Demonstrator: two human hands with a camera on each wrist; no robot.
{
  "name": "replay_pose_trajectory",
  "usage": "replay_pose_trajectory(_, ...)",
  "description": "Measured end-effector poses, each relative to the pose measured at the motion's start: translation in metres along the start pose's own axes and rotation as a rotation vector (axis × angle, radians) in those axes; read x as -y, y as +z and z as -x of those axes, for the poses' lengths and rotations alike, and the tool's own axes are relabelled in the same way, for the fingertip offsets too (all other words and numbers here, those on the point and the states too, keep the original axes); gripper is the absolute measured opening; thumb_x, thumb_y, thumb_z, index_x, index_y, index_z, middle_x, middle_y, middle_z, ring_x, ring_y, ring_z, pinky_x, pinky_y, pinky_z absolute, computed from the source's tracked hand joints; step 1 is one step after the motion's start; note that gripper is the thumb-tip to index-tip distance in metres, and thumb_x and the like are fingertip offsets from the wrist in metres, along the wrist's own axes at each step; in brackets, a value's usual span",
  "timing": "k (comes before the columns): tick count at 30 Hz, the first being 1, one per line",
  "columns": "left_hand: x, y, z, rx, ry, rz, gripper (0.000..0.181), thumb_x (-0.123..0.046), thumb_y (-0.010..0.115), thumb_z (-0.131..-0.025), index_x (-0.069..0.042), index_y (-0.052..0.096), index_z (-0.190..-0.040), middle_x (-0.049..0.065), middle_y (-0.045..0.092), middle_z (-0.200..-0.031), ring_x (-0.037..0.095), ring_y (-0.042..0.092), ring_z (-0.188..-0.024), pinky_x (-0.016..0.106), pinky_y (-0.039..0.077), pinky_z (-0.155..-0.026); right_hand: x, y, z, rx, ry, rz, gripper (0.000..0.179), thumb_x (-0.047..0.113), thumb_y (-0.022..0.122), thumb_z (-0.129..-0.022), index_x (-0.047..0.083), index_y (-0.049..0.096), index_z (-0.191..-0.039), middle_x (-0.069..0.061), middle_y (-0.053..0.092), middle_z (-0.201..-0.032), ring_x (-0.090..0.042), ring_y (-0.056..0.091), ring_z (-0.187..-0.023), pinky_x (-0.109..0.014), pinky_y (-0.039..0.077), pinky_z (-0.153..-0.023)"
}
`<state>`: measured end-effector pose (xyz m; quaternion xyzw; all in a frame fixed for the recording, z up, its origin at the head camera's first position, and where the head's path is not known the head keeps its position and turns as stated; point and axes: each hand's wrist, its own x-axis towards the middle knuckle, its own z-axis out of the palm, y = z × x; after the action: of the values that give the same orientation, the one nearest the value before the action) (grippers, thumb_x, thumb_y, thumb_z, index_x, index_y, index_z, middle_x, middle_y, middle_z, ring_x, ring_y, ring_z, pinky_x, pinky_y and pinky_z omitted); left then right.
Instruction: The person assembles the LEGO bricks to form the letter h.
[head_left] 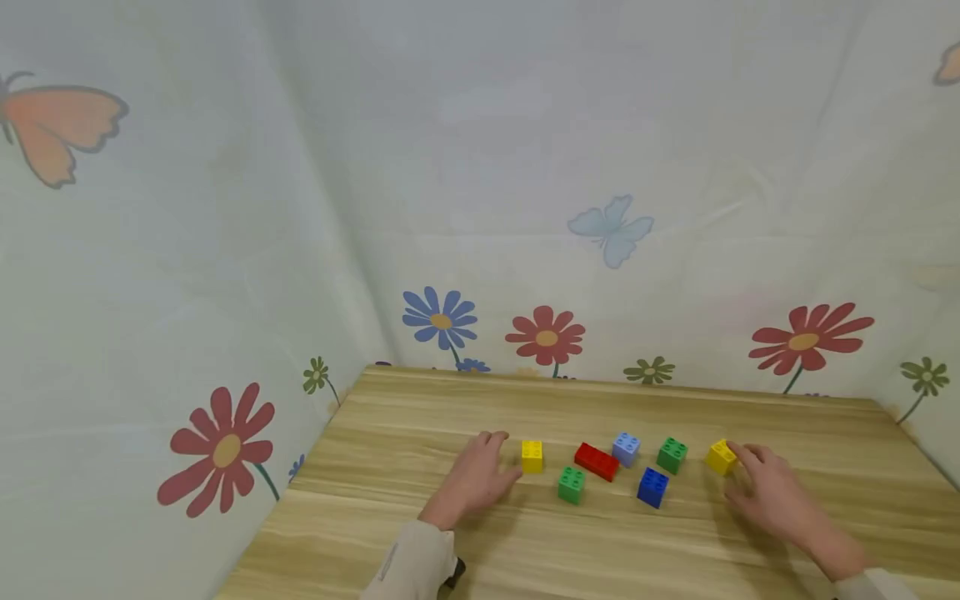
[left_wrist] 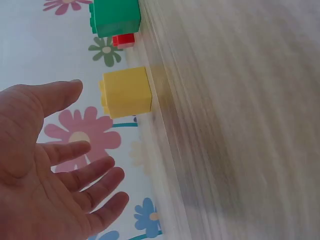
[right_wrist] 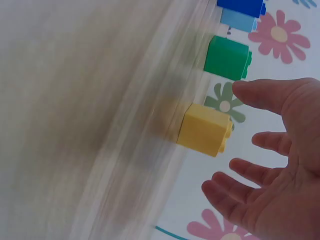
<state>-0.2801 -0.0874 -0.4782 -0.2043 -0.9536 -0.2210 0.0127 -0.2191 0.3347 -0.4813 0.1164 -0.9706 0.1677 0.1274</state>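
Note:
Just left of a yellow block is my left hand, its thumb and fingers spread apart. In the left wrist view the same yellow block stands beyond the thumb, with a gap between. On the other side my right hand reaches toward a second yellow block, the index fingertip overlapping it in the head view. The right wrist view has that yellow block standing on the table, apart from the parted thumb and fingers. Neither hand holds anything.
Between the hands on the wooden table stand a light green block, a long red block, a light blue block, a dark blue block and a dark green block. A flower-printed curtain hangs behind.

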Motion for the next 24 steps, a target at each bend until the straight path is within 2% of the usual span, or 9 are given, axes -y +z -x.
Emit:
replay_pose_trajectory(10,-0.001,0.003,-0.019,0.086,-0.045,0.188,0.062,-0.029,0.066,-0.088,-0.004,0.04,-0.139,0.018,0.043,-0.138,0.032,0.043,-0.123,0.046,0.037,-0.1,-0.012,0.003,-0.013,0.03,0.057,-0.04,0.064,0.01,0.075,-0.077,-0.014,0.043,-0.128,-0.04,0.044,-0.116,-0.054,0.047,-0.101,-0.064,0.041,-0.08)
replay_pose_trajectory(17,-0.002,0.011,-0.027,0.122,-0.081,0.359,0.065,-0.024,0.07,-0.085,-0.003,0.039,-0.139,0.018,0.045,-0.136,0.033,0.047,-0.119,0.048,0.038,-0.099,-0.017,0.008,-0.019,0.039,0.082,-0.077,0.064,0.009,0.073,-0.079,-0.016,0.041,-0.128,-0.042,0.043,-0.116,-0.055,0.045,-0.102,-0.065,0.039,-0.082)
replay_pose_trajectory(24,-0.003,0.015,-0.034,0.135,-0.107,0.406,0.061,-0.022,0.07,-0.086,-0.005,0.042,-0.137,0.016,0.046,-0.136,0.031,0.049,-0.114,0.048,0.038,-0.098,-0.031,0.013,-0.022,0.062,0.084,-0.119,0.061,0.009,0.071,-0.081,-0.017,0.04,-0.127,-0.039,0.047,-0.116,-0.052,0.049,-0.103,-0.062,0.04,-0.084)
